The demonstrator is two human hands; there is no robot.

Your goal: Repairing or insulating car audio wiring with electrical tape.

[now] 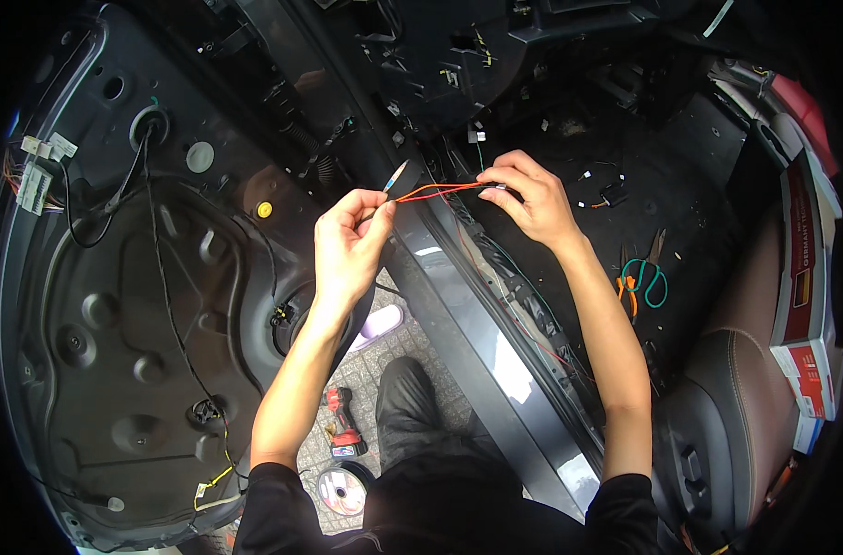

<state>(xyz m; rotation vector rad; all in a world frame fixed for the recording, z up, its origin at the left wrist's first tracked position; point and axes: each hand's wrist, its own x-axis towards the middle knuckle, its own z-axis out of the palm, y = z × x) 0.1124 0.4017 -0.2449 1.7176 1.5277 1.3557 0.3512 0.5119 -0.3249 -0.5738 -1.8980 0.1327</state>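
Note:
A pair of thin wires, one orange and one red (435, 191), stretches between my two hands above the car's door sill. My left hand (347, 236) is closed in a pinch on their left end. A short dark strip (398, 176) with a pale edge sticks up from the same fingertips; its kind is unclear. My right hand (532, 199) pinches the wires' other end, where a small black piece (501, 186) shows at the fingertips. A thin green wire (480, 153) runs just behind that hand.
The opened door panel (153, 305) with its black cable harness (162, 250) stands left. Scissors with green handles (657, 277) lie on the dark car floor. Beside the seat (745, 379) is a box (805, 277). A red cordless tool (343, 421) and a spool (341, 492) are below.

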